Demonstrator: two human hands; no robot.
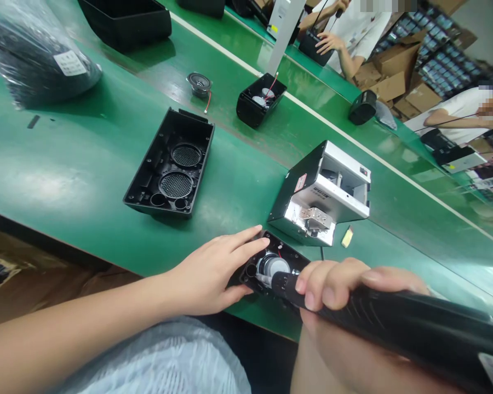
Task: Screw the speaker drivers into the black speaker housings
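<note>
My right hand (340, 282) is wrapped around a black electric screwdriver (411, 323). Its tip points down into a black speaker housing (290, 249) at the near edge of the bench. Inside that housing sits a round speaker driver (278, 266), with a bit of red wire beside it. Thumb and fingers of my left hand (213, 268) grip the housing's left end. The screwdriver and my right hand hide much of the housing's right side, and I cannot tell whether the bit touches a screw.
A screw feeder machine (299, 202) stands just beyond the housing. On the green bench (86, 164) lie an open housing with two grilles (148, 169), a loose driver (199, 83), another housing (252, 112) and a plastic bag (36, 60). Co-workers (361, 33) sit across.
</note>
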